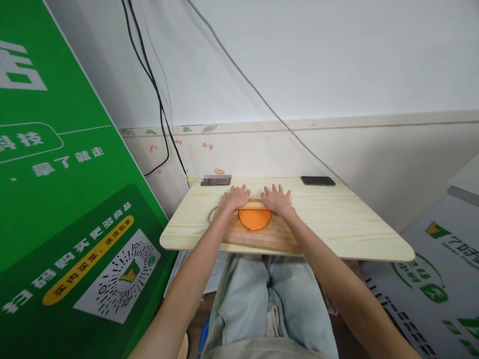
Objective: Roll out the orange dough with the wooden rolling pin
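Note:
A wooden rolling pin (255, 205) lies crosswise over the far part of a flat, round orange sheet of dough or clay (255, 219). My left hand (236, 197) rests flat on the pin's left end, fingers stretched forward. On the right end lies my right hand (277, 198), its fingers spread and not wrapped around the wood. Beneath the orange sheet is a wooden board (258, 240) near the table's front edge. The pin covers the sheet's far side.
On the pale wooden table (337, 219), a dark phone (318, 181) lies at the back right and a partly blurred dark device (220, 180) at the back left. A metal ring (210, 214) shows beside the board. Black cables (159, 99) hang by the green panel (75, 174).

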`<state>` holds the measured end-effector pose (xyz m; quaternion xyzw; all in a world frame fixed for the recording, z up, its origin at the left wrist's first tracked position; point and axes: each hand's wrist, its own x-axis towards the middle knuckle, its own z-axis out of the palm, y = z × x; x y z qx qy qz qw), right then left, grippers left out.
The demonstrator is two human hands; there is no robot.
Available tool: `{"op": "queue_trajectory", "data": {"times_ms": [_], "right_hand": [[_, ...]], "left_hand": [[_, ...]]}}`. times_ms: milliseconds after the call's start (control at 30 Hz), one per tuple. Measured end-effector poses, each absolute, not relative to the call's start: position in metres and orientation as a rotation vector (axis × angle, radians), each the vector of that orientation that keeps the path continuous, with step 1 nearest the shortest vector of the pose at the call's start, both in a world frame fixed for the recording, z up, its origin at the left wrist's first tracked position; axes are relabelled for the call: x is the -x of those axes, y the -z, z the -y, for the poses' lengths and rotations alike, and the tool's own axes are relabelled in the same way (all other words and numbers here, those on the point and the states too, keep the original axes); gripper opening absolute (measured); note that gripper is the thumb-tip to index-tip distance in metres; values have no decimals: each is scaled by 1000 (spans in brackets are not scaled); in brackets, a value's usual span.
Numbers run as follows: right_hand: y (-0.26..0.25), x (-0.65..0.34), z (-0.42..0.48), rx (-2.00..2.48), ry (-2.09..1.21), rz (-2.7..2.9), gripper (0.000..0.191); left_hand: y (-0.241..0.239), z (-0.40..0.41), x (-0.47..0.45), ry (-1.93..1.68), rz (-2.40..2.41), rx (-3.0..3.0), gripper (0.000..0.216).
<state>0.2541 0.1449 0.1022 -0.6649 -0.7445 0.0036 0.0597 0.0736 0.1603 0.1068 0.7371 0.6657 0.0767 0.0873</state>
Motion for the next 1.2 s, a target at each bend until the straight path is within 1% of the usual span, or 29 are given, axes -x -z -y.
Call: {"op": "queue_trajectory", "data": {"times_ms": [67, 167, 233, 333, 433, 500, 600, 767, 867, 933, 1033, 1100, 1200], "right_hand": [[-100, -254, -140, 1996, 31, 2248, 60], [-88, -254, -109, 1905, 197, 2205, 61], [-78, -255, -80, 1811, 283, 2207, 62], [-66, -255, -41, 1753, 364, 2162, 61], [-63, -252, -22, 1765, 412, 2129, 61], [-65, -250, -25, 1790, 428, 2116, 62], [-75, -246, -50, 1829, 380, 2118, 65], [-102, -243, -104, 1935, 178, 2239, 65], [-113, -243, -116, 1970, 68, 2289, 66], [-112, -243, -109, 1949, 87, 2281, 66], [-101, -243, -79, 1865, 194, 2232, 65], [-88, -242, -53, 1807, 251, 2202, 66], [-67, -240, -14, 1747, 310, 2141, 63]], "left_hand": [[-106, -154, -73, -235, -1982, -2213, 59], [-95, -121, -72, -295, -2003, -2271, 60], [-84, -91, -71, -441, -2053, -2365, 58], [-66, -49, -71, -550, -2100, -2422, 54], [-57, -28, -70, -648, -2097, -2433, 55], [-58, -31, -70, -659, -2091, -2442, 56], [-69, -57, -73, -590, -2109, -2421, 57], [-98, -116, -80, -390, -2119, -2268, 54], [-108, -132, -80, -320, -2071, -2245, 55], [-107, -127, -79, -312, -2049, -2293, 52], [-95, -100, -74, -404, -2042, -2372, 52], [-83, -74, -71, -521, -2041, -2396, 55], [-64, -35, -67, -631, -2063, -2414, 62]]}}
